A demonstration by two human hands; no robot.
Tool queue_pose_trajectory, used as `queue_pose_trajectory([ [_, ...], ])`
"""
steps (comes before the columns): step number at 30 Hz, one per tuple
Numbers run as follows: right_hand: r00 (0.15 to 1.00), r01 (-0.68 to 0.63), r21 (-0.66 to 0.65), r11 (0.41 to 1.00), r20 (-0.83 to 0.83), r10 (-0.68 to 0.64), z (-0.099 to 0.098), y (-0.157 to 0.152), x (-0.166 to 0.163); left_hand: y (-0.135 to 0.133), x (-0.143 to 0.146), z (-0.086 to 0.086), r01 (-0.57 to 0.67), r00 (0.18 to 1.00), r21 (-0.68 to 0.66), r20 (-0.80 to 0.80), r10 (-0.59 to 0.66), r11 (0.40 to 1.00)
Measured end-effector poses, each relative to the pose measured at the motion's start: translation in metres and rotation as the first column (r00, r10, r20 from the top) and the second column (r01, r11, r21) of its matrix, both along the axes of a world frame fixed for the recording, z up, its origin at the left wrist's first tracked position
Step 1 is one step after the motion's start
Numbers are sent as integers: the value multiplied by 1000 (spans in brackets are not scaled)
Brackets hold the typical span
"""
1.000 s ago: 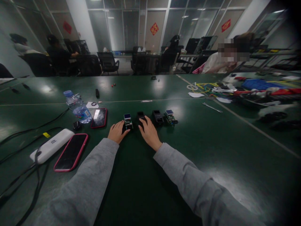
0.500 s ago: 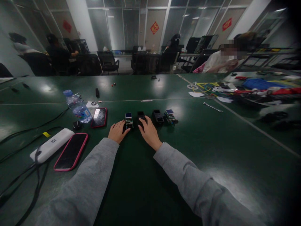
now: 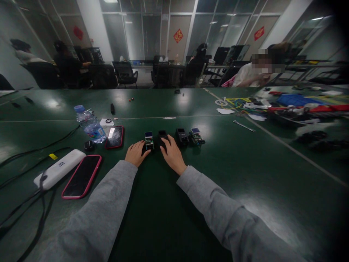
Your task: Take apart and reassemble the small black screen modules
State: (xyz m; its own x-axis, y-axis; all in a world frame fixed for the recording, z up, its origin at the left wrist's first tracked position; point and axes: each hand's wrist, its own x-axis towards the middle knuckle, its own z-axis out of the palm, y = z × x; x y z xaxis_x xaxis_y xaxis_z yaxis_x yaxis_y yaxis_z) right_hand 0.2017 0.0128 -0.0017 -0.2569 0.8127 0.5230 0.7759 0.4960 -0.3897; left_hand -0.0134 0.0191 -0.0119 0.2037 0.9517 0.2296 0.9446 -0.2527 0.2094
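Observation:
My left hand (image 3: 135, 153) is closed around a small circuit board with a screen (image 3: 148, 136); its fingers lie along the board's left side and the thumb crosses its near end. Just to the right, my right hand (image 3: 174, 155) has its fingers on a black plastic case (image 3: 162, 133), hiding the near part of it. Both the board and the case lie on the green table. Beside my right hand lie a second black case (image 3: 181, 136) with cut-out openings and another circuit board with a screen (image 3: 196, 136).
On the left are a white power bank (image 3: 60, 168) with black cables, a pink-edged phone (image 3: 82, 176), another phone (image 3: 115, 137) and a tilted water bottle (image 3: 91, 125). A wrench (image 3: 244, 126) lies to the right, before a pile of cables and tools (image 3: 297, 103). People sit beyond the table.
Both hands stay in the same place on the board and the case. The whole view has shifted slightly; nothing on the table has visibly moved.

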Motion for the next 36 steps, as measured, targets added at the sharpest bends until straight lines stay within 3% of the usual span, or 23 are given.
queue_pose_trajectory([
  [9, 975, 217, 147, 965, 11, -221, 4, 12, 40, 0, 0, 0, 2, 1000, -23, 11, -2, 1000],
  [13, 954, 297, 62, 953, 11, -298, -6, 21, 62, -2, 2, 4, -1, 1000, -57, 9, 1, 998],
  [16, 956, 294, -19, 956, -10, -294, -11, 24, 67, -3, 2, 6, -6, 1000, -68, 2, 6, 998],
  [23, 975, 221, -2, 975, -15, -222, -15, 25, 64, -1, 0, 2, 1, 1000, -58, 10, -1, 998],
  [28, 971, 237, 122, 964, -20, -237, -6, 21, 65, -1, 0, 2, -6, 1000, -62, 6, 7, 998],
  [32, 952, 304, 226, 925, -36, -304, 1, 19, 87, -1, 1, 3, -9, 1000, -64, 3, 9, 998],
  [36, 919, 393, 165, 904, -44, -392, -8, 26, 124, -1, 0, 2, -7, 1000, -61, 13, 7, 998],
])
